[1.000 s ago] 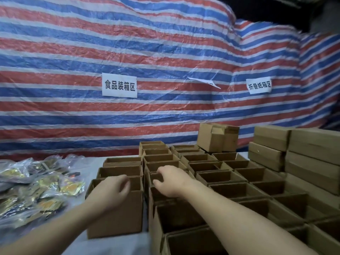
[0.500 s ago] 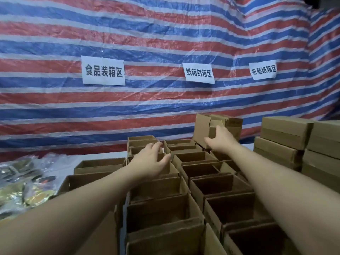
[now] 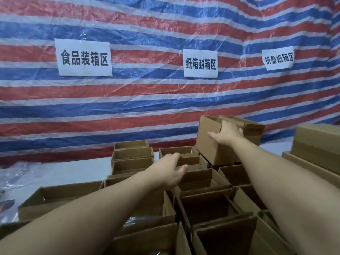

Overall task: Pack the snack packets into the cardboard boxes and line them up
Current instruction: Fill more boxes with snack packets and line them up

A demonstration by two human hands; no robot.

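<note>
Both bare forearms reach forward over the bench. The right hand [image 3: 227, 134] is stretched farthest, thumb on the near face and fingers hooked over the top edge of a tilted cardboard box [image 3: 211, 142] near the bench's back edge — it grips that box, which leans over the rows below. The left hand [image 3: 170, 170] hovers lower, fingers loosely spread and slightly bent above the open boxes [image 3: 200, 181], holding nothing; whether it touches a rim cannot be told. The open boxes stand packed flap to flap in rows from the near edge toward the striped tarp [image 3: 147, 100], leaving little room between them. A bare strip of bench [image 3: 82, 170] lies to the left, where clear snack packets [image 3: 16, 179] blur at the left edge. Closed boxes [image 3: 316, 144] are stacked at the right edge.
</note>
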